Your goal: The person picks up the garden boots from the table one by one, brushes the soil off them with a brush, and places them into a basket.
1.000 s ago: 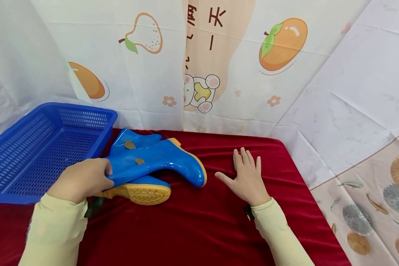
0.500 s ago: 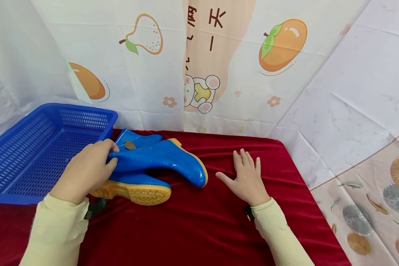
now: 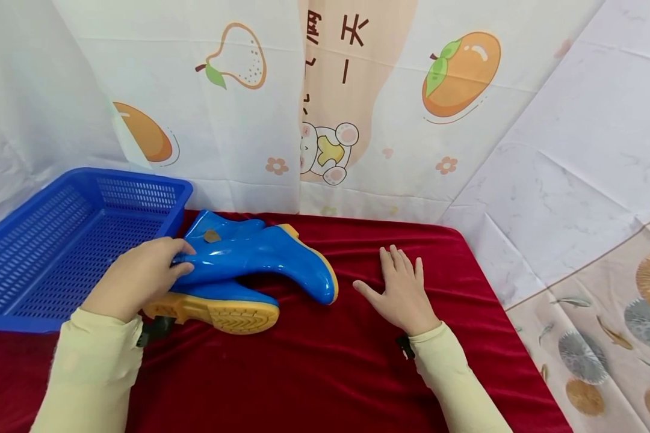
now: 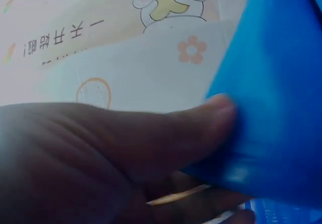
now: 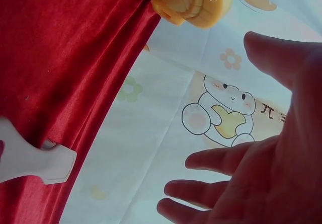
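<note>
Basket (image 3: 135, 175), blue and slotted, stands at the left in the head view, on a red cloth (image 3: 303, 373). Just beside it are blue boots with yellow soles. The left hand (image 3: 141, 276) pinches the upper boot (image 3: 260, 252) near its shaft opening; that boot's toe points right. Below it the lower boot (image 3: 238, 316) lies on its side, sole towards the viewer. Behind rises a blue shaft (image 3: 230, 230) with a brown mark. The right hand (image 3: 403, 294), fingers spread and holding nothing, is over the cloth, apart from the boots; whether it touches the cloth I cannot tell.

In the left wrist view, the thumb presses on blue boot material, with dim fingers below; a printed curtain (image 4: 146, 83) hangs behind.

In the right wrist view, thumb and fingers stand well apart with nothing between. A yellow sole (image 5: 193, 2) shows at the top, and an unclear white object (image 5: 37, 156) at the left.
</note>
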`<state>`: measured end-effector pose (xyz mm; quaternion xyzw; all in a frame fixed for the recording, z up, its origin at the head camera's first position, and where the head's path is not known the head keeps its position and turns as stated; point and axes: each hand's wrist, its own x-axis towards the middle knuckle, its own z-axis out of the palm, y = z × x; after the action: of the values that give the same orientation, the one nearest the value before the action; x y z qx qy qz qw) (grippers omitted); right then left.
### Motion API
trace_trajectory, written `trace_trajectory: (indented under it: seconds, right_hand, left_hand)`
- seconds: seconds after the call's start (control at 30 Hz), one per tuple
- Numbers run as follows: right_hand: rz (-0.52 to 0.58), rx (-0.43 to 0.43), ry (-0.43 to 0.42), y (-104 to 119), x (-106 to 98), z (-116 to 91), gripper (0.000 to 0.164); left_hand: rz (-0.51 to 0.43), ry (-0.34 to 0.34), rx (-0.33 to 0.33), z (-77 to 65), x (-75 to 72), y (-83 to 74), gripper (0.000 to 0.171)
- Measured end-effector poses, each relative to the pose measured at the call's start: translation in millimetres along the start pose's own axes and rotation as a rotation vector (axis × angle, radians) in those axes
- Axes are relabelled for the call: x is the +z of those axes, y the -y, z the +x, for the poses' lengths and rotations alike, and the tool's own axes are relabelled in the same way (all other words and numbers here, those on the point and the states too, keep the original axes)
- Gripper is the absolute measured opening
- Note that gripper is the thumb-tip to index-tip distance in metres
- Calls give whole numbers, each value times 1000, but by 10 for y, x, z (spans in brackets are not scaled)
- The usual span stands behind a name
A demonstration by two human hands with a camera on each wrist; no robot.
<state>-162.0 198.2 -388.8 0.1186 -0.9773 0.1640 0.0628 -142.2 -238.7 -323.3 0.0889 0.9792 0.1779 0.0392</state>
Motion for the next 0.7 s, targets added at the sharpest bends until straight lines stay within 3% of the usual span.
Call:
trace_trajectory:
  seconds: [0.07, 0.17, 0.23, 0.37, 0.43, 0.57, 0.7]
  right_hand:
    - [-1, 1, 7, -6, 0, -5, 99]
    - [-3, 1, 19, -12, -6, -12, 98]
    - [-7, -6, 23, -15, -11, -16, 97]
    - [-14, -12, 29, -16, -20, -13, 96]
    - [-14, -13, 34, -19, -21, -8, 96]
    - [-17, -16, 42, -22, -22, -3, 95]
    - [-19, -22, 44, -27, -22, -10, 92]
  left_hand:
    - [-10, 105, -51, -6, -1, 35, 40]
    - [-20, 204, -110, -40, -7, 61, 42]
    - [-25, 237, -127, -68, -14, 66, 39]
    - [-33, 241, -137, -98, -34, 57, 30]
    - [-33, 203, -130, -95, -31, 50, 22]
    - [-13, 63, -84, -68, -20, 21, 18]
    - [-32, -54, -19, -20, -1, -30, 27]
